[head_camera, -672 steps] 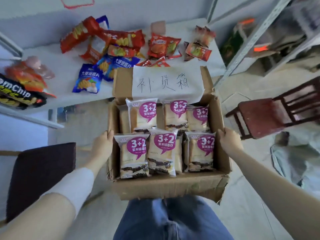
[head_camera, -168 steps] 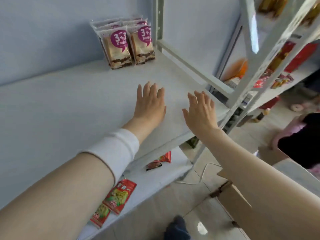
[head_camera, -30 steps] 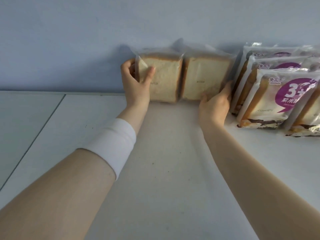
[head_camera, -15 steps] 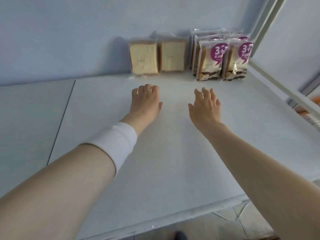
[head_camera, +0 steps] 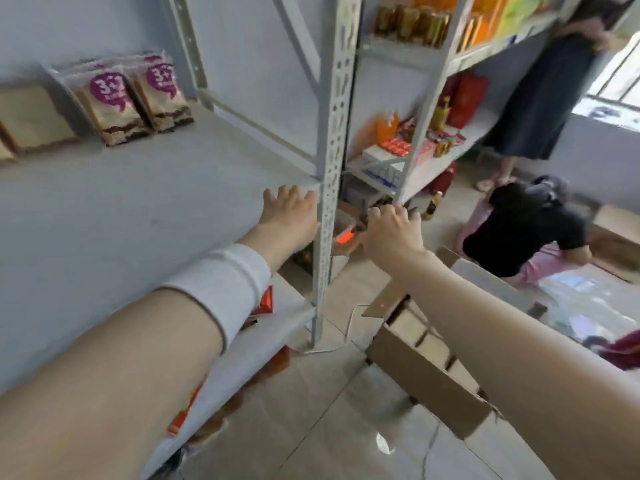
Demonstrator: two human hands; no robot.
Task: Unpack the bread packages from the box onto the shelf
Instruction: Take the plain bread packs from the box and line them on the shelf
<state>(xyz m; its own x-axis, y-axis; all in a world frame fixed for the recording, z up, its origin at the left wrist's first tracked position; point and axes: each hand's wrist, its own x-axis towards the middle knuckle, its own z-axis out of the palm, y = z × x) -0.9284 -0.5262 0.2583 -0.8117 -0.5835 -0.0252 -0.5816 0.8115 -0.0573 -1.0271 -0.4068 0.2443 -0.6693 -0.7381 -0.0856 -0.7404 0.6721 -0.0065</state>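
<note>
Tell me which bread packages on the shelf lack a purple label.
The plain-sliced bread packages at the far left, showing bare slices; the 3+2 packages to their right carry purple labels.

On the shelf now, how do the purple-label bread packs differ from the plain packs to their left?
The purple-label packs show a round purple 3+2 label and a dark layer at the bottom; the plain packs show only a pale bread face, with no label visible. The purple-label packs are fully in view; the plain packs are cut off by the left edge. Both stand at the back of the shelf.
</note>
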